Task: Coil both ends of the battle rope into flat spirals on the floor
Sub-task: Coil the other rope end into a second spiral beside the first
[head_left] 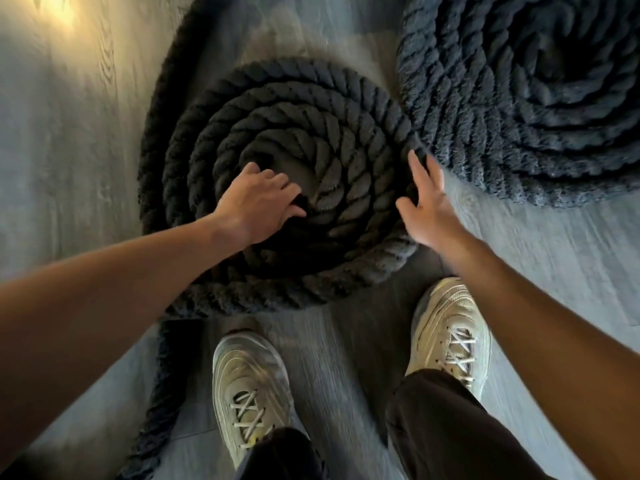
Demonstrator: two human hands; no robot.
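Left grip (258,202) lies spread and holding nothing, its fingers curled down on the inner turns of the near spiral (346,140) of battle rope. Right grip (424,202) is wide too, palm pressed against that spiral's outer edge, where it touches the second spiral (519,98). Both coils lie flat on the grey floor (69,150). A loose length (162,393) trails past the left shoe (249,386).

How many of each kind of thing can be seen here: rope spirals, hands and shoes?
Rope spirals: 2 (near spiral, far spiral)
Hands: 2 (left hand, right hand)
Shoes: 2 (left shoe, right shoe)
Total: 6
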